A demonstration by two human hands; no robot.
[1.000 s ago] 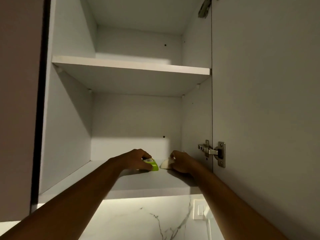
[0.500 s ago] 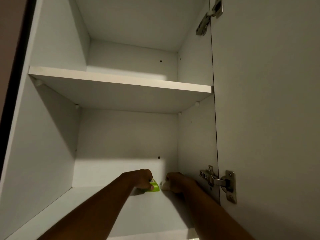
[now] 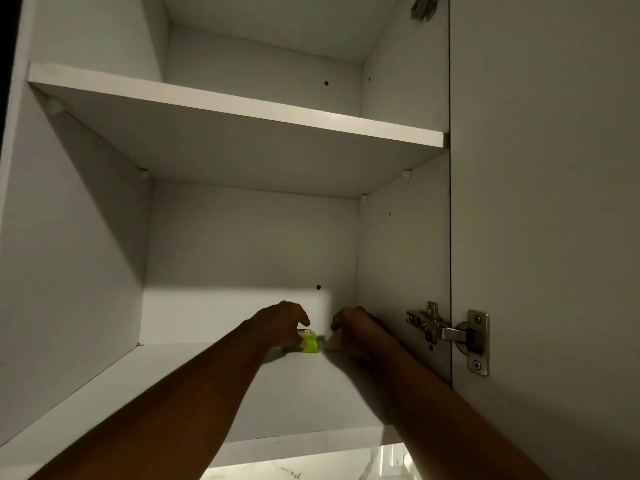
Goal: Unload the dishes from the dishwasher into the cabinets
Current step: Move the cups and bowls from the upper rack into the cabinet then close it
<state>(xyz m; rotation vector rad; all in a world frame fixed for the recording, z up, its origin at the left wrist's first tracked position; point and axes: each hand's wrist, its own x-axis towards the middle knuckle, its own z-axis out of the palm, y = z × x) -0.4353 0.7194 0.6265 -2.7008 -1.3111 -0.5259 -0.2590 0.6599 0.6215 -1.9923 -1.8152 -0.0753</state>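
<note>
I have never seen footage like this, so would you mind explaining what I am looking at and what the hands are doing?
There is no machine here. A person wears a camera on the head, so the single view looks up along both forearms into an open white cabinet. Its door stands open on the right, with a metal hinge.

Both hands reach to the back of the lower shelf. The left hand has its fingers curled on a small lime-green item resting on the shelf. The right hand is beside it on a pale item, mostly hidden, so I cannot tell what it is. The upper shelf shows nothing on it from below.
</note>
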